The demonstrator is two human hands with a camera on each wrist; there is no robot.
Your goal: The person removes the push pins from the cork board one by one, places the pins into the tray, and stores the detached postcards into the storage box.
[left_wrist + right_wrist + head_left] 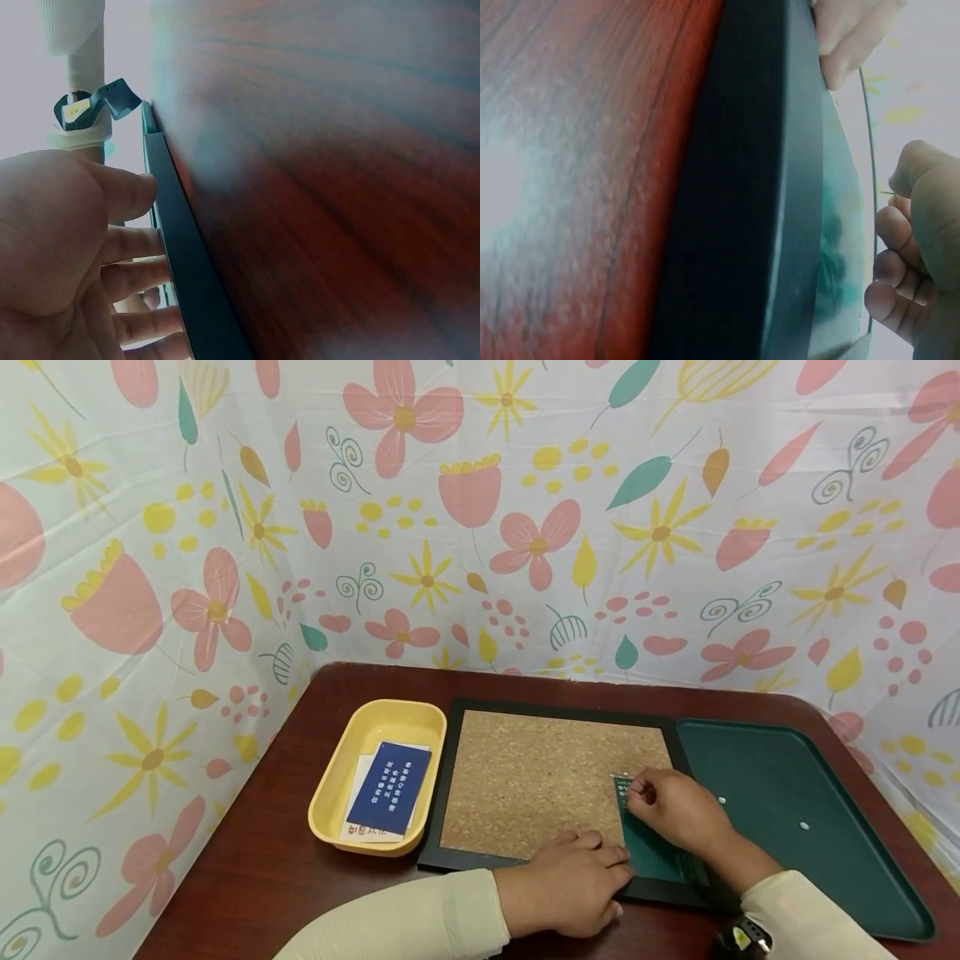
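Observation:
A cork board [540, 785] in a black frame lies on the table, and a dark green card [652, 847] with white lettering lies over its lower right part. My left hand [573, 881] rests palm down across the frame's near edge, its outstretched fingers at the card's left side. Above the card, my right hand [678, 810] pinches a small pin between thumb and forefinger; its thin metal point [887, 193] sticks out in the right wrist view, while its head is hidden by the fingers. The right hand covers part of the card.
Left of the board stands a yellow basin [330, 802] holding a blue card [390, 787] with white writing and paler cards beneath. A dark green tray [817, 860] sits at the right with small white pieces [804, 826] on it. Behind the table hangs a flowered cloth [480, 527].

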